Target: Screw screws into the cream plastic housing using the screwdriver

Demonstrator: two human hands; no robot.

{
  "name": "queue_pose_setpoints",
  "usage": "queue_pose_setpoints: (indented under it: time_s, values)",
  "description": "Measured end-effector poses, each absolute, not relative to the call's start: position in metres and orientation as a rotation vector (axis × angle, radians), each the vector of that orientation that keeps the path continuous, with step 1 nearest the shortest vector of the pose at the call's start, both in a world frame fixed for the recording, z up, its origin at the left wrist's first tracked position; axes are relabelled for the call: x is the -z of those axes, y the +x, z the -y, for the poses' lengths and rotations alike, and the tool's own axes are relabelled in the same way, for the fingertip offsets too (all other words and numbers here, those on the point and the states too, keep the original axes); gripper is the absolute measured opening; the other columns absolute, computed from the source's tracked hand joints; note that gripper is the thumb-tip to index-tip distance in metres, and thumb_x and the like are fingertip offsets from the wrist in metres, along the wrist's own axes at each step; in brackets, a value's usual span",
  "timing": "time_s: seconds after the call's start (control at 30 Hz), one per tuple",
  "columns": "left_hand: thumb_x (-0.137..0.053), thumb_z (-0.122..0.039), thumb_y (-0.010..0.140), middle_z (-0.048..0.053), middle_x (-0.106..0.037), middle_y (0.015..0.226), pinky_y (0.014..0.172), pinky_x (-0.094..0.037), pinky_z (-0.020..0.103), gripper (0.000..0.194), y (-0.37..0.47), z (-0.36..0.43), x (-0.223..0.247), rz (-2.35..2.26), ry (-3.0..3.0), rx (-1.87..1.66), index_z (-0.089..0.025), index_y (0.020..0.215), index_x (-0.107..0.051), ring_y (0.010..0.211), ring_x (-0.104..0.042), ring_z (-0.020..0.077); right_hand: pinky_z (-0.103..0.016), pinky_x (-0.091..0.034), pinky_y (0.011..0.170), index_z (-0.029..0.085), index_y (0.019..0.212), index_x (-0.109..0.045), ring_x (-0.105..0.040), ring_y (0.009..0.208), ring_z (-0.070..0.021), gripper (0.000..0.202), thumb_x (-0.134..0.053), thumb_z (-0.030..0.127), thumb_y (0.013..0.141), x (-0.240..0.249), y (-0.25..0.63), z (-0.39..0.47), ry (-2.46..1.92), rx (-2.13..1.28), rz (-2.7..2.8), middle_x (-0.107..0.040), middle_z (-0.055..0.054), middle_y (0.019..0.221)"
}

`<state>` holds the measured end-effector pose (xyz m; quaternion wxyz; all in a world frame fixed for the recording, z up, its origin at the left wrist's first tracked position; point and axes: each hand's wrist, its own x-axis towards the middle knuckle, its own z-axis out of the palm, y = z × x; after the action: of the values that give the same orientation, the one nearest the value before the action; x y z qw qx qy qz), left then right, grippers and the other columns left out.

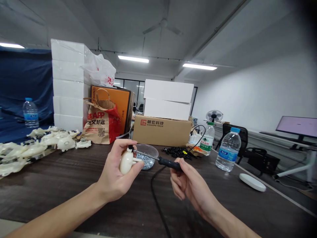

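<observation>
My left hand (116, 172) grips a small cream plastic part (126, 161) and holds it up over the dark table (74, 185). My right hand (189, 183) holds a black-handled screwdriver (168, 163) whose thin shaft points left, its tip against the top of the cream part. A black cable (155, 195) trails down from near the screwdriver handle across the table. Just behind the part stands a clear bowl of small screws (148, 157).
Several cream plastic parts (37, 145) lie at the left. A paper bag (101, 124), a cardboard box (162, 130) with white boxes on it and a pile of black pieces (177, 152) stand behind. Two water bottles (228, 148) and a white disc (252, 182) are at the right.
</observation>
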<state>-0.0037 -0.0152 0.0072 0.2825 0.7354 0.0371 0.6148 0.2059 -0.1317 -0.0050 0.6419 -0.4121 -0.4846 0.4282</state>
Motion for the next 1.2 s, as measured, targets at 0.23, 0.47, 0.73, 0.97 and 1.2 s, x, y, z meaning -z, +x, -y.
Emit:
queue_pose_setpoints:
  time_s: [0.23,0.47,0.73,0.97,1.2]
  values:
    - [-0.069,-0.016,0.087,0.002,-0.058,0.099,0.071,-0.052,0.022,0.04,-0.002,0.014,-0.004,-0.112,1.961,-1.627,-0.027,0.12,-0.05,0.08,-0.058,0.012,-0.02,-0.036,0.041,0.022,0.077,-0.043,-0.034,0.038,-0.0062,0.041,-0.058,0.054,0.097,0.0,0.204,0.133,-0.929,-0.925,1.074,-0.04,0.009,0.056]
    - [-0.069,-0.016,0.087,0.002,-0.058,0.1,0.072,-0.051,0.023,0.042,-0.001,0.013,0.001,-0.126,1.993,-1.6,-0.027,0.121,-0.049,0.081,-0.057,0.0131,-0.022,-0.04,0.044,0.024,0.09,-0.05,-0.046,0.046,-0.009,0.034,-0.064,0.055,0.092,-0.006,0.206,0.136,-0.899,-0.972,1.065,-0.054,0.005,0.071]
    - [-0.069,-0.015,0.086,0.001,-0.058,0.098,0.071,-0.051,0.022,0.041,-0.002,0.016,-0.002,-0.133,1.983,-1.627,-0.028,0.12,-0.049,0.079,-0.057,0.0122,-0.022,-0.037,0.041,0.022,0.084,-0.051,-0.038,0.039,-0.0081,0.041,-0.048,0.059,0.099,0.002,0.209,0.133,-0.963,-1.024,1.078,-0.043,0.007,0.057]
    - [-0.069,-0.018,0.086,0.002,-0.06,0.097,0.07,-0.053,0.023,0.044,-0.004,0.014,-0.007,-0.203,2.02,-1.582,-0.027,0.126,-0.053,0.079,-0.06,0.0139,-0.022,-0.039,0.045,0.023,0.086,-0.048,-0.039,0.043,-0.008,0.03,-0.06,0.048,0.097,0.001,0.206,0.135,-0.895,-1.0,1.075,-0.043,0.007,0.063]
    - [-0.07,-0.019,0.085,-0.001,-0.06,0.094,0.065,-0.051,0.02,0.038,-0.005,0.013,-0.005,-0.217,2.042,-1.611,-0.028,0.119,-0.054,0.074,-0.058,0.0121,-0.023,-0.04,0.044,0.023,0.085,-0.049,-0.043,0.042,-0.0089,0.04,-0.056,0.062,0.095,0.0,0.206,0.134,-0.924,-1.001,1.098,-0.048,0.006,0.063]
